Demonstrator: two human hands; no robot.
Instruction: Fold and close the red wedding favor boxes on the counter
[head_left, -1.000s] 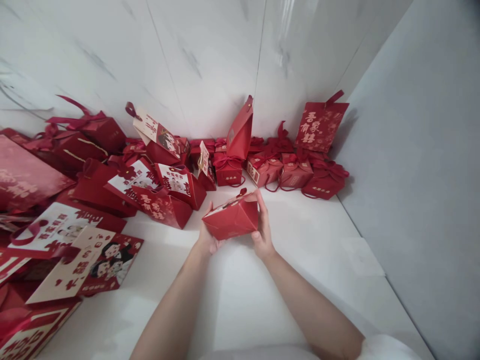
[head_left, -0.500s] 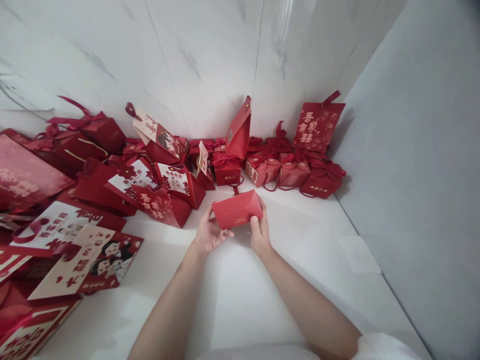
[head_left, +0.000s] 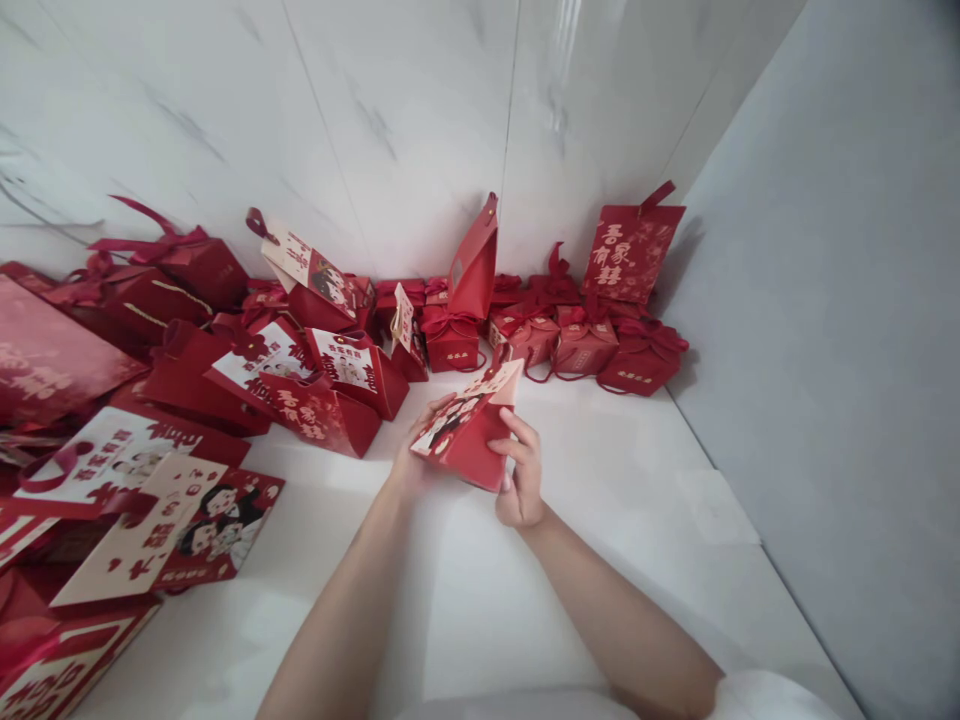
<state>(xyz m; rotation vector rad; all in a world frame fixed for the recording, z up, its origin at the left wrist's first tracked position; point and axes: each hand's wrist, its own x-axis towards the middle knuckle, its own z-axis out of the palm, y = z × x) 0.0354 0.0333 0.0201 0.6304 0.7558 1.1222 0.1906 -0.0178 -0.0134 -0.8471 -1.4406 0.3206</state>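
Observation:
A red gift box (head_left: pixel 471 440) with a slanted front, printed with cartoon figures on a cream and red panel, is held up between both hands over the white surface. My left hand (head_left: pixel 417 455) grips its left side, the fingers partly hidden behind the box. On the right, my right hand (head_left: pixel 520 470) closes round the side and lower corner, fingertips on the red end face. Just beyond stands a small red box (head_left: pixel 452 345) with a ribbon, and a taller red box (head_left: pixel 474 262) rises on top of it.
Small ribboned boxes (head_left: pixel 586 348) line the marbled wall (head_left: pixel 405 120). A red box with white lettering (head_left: pixel 634 253) stands on the right ones. Many larger gift boxes (head_left: pixel 154 530) crowd the left. A grey panel (head_left: pixel 840 300) bounds the white surface (head_left: pixel 480 620) on the right.
The held box has been turned: its plain red face pointed at me before, and now its printed panel shows. My right-hand fingers have shifted onto its end face.

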